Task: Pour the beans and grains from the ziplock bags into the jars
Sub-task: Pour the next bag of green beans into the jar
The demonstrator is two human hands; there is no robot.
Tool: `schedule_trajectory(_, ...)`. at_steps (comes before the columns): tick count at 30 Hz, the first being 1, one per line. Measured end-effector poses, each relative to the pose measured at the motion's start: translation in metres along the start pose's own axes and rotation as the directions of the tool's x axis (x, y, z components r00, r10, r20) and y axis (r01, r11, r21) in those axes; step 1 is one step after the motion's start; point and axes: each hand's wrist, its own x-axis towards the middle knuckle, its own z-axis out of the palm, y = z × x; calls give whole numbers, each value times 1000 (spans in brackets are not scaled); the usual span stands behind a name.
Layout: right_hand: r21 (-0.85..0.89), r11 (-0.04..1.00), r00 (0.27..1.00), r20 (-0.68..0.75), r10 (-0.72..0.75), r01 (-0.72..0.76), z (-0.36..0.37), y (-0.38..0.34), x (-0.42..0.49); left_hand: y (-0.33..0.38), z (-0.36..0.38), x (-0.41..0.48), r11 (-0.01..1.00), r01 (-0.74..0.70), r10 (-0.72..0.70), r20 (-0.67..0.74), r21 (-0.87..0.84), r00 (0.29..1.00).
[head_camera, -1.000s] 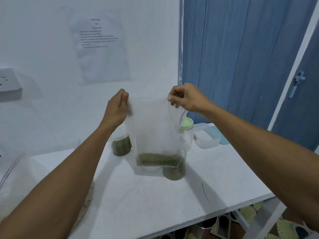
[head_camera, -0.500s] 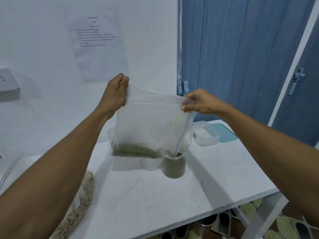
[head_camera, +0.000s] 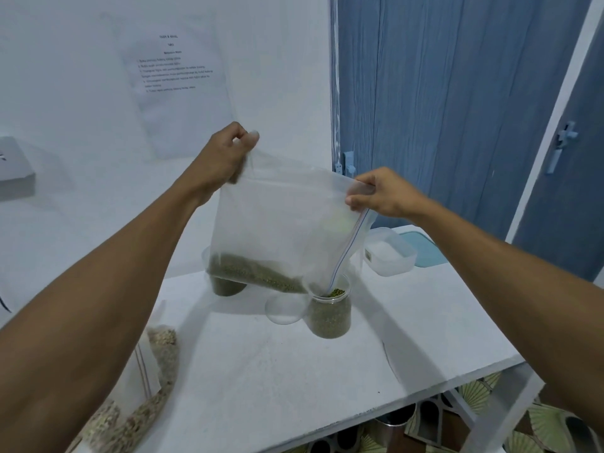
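The left hand pinches one top corner of the bag between thumb and curled fingers, above and left of the jar. The right hand pinches the other top corner, at the upper end of the zip edge, above and slightly right of the jar. The bag hangs between them directly over the jar, clear of the bench.

The bag is turned on its side. Its zip edge runs steeply from the right hand down and left, and its lower end dips into the jar's mouth, so the opening points downward there. The long axis runs from the raised left corner down to that lower corner. The beans lie in a band along the bottom edge, sloping toward the jar.

The jar looks nearly full, with beans showing close to its rim, so the rest may overflow if the left hand lifts sharply. The mouth corner sits only just inside the rim. A sideways drift of the right hand could pull it out and scatter beans on the bench or into the empty jar touching the jar's left side. If the film drags on the rim, the jar might tip. A slow tilt seems wise.
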Motion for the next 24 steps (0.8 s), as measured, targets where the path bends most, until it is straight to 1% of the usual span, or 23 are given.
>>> schedule_trajectory(1, -3, 1000, 1000, -2, 7, -7, 0, 1, -1, 1, -3, -2, 1000, 20, -19, 67, -11, 998)
schedule_trajectory(2, -2, 1000, 1000, -2, 13, -13, -1, 3, -2, 0, -7, -4, 999, 31, -35, 117, 33, 993)
schedule_trajectory(3, 3, 1000, 1000, -2, 18, -18, -1, 5, -3, -1, -10, -6, 992, 36, -54, 150, 119, 987)
schedule_trajectory(5, 25, 999, 1000, 2, 25, -25, 1, 7, -5, -5, -13, -8, 957, 17, -67, 165, 289, 984)
schedule_trajectory(6, 31, 999, 1000, 9, 25, -25, 3, 7, -5, -7, -13, -9, 946, -1, -54, 161, 325, 985)
schedule_trajectory(8, 38, 999, 1000, 21, 23, -24, 6, 8, -5, -13, -13, -11, 950, -18, -31, 150, 313, 988)
schedule_trajectory(12, 60, 998, 999, 28, 28, -29, 9, 8, -5, -37, -14, -15, 965, -18, 0, 70, 261, 998)
schedule_trajectory(15, 65, 998, 999, 28, 21, -23, 9, 5, -8, -52, -11, -17, 972, 9, 1, -40, 236, 999)
schedule_trajectory(18, 82, 996, 999, 30, 22, -24, 7, 3, -9, -53, -4, -28, 988, 30, -19, -73, 155, 997)
schedule_trajectory(20, 81, 996, 999, 31, 29, -31, 7, 2, -9, -54, 5, -35, 983, 20, -2, -101, 182, 995)
schedule_trajectory(24, 91, 995, 999, 25, 46, -48, 9, 1, -8, -56, 20, -42, 960, 6, 70, -257, 281, 964)
